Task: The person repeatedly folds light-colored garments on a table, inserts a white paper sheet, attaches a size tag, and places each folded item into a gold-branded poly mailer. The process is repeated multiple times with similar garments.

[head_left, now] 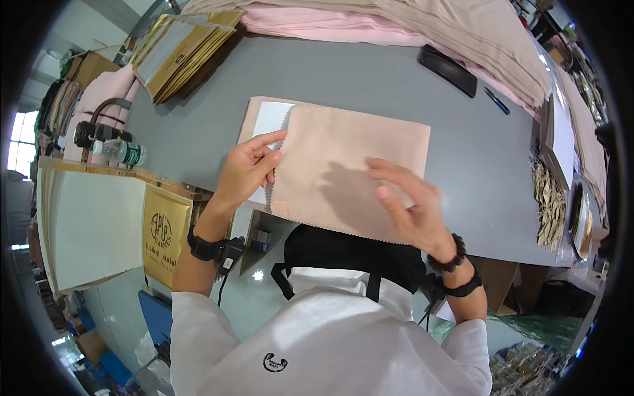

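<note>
A folded beige cloth with a zigzag-cut edge lies in front of me, its lower edge reaching past the table's front. A small tan label sits at its lower left corner. Under its left side a white sheet shows, with more beige cloth beneath. My left hand pinches the cloth's left zigzag edge between thumb and fingers. Over the cloth's right part, my right hand is slightly blurred, with fingers apart and nothing in them. It casts a shadow on the cloth; I cannot tell whether it touches.
On the grey table lie a stack of gold packets, a black case and a blue pen. Pink and beige fabric covers the far edge. At left are a plastic bottle and a gold bag; dried-looking tassels hang at right.
</note>
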The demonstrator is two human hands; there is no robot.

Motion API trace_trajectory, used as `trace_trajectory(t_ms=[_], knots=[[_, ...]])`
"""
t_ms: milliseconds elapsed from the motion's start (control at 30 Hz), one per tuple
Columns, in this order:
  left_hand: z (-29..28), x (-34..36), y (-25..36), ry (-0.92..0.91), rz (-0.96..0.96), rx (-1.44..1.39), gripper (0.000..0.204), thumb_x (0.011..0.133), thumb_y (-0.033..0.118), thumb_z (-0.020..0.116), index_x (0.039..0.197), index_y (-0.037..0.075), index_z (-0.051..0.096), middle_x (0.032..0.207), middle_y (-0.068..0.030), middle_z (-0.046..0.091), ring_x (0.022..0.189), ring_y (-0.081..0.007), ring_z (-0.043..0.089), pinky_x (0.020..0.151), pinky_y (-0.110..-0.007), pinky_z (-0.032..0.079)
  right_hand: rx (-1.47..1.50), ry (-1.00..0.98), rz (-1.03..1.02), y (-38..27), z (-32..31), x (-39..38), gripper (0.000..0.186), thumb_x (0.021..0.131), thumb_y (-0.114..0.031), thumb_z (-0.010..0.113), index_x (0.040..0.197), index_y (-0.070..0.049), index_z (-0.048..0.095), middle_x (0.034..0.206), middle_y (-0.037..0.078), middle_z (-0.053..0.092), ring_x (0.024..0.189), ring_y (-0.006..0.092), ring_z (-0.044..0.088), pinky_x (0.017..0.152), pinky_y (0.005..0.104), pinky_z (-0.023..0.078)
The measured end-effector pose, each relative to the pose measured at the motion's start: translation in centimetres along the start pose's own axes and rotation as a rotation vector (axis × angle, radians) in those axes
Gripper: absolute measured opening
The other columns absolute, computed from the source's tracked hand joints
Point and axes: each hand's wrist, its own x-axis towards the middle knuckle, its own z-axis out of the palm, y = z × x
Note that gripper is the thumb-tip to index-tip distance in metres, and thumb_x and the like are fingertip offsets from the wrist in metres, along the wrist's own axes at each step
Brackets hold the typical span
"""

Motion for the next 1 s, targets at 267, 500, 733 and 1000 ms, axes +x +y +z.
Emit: trace_trajectory(t_ms=[267,500,733,1000], knots=[[-4.0,-0.7,-0.4,0.230,0.056,0.004,0.038,0.100,0.005,0.068,0.138,0.001,0.065,0.081,0.0029,0.064,0.066,-0.0033,0.056,0.061,-0.018,0.046,-0.233,0.237,0.018,3.3,-1.5,-2.3,0.013,0.102,-0.010,0.069,0.111,-0.003,0.074,0.122,0.017,0.074,0.107,0.0298,0.072,0.088,0.0372,0.058],[-6.1,-0.7,-4.0,0.496,0.186,0.528,0.034,0.100,0.011,0.069,0.133,0.001,0.068,0.088,0.0004,0.067,0.072,-0.0064,0.058,0.064,-0.022,0.046,-0.406,0.165,-0.001,4.8,-1.6,-0.8,0.021,0.092,-0.006,0.074,0.114,-0.003,0.073,0.123,0.015,0.073,0.105,0.0335,0.068,0.092,0.0417,0.054],[-5.2,-1.2,-3.0,0.238,0.627,1.029,0.041,0.094,0.013,0.071,0.134,0.005,0.067,0.132,-0.0134,0.064,0.117,-0.0294,0.060,0.100,-0.039,0.047,-0.729,-0.077,-0.173,5.7,1.0,1.1,0.051,0.090,-0.028,0.075,0.135,-0.008,0.063,0.142,0.012,0.058,0.127,0.0327,0.056,0.104,0.0472,0.046],[-5.1,-0.6,-4.1,0.143,0.522,1.253,0.060,0.098,0.019,0.061,0.154,0.004,0.046,0.159,-0.0202,0.043,0.146,-0.0407,0.039,0.118,-0.053,0.030,-0.661,0.045,-0.091,8.1,-2.6,3.2,0.045,0.095,-0.031,0.073,0.133,-0.008,0.067,0.141,0.012,0.062,0.113,0.0336,0.060,0.098,0.0462,0.049]])
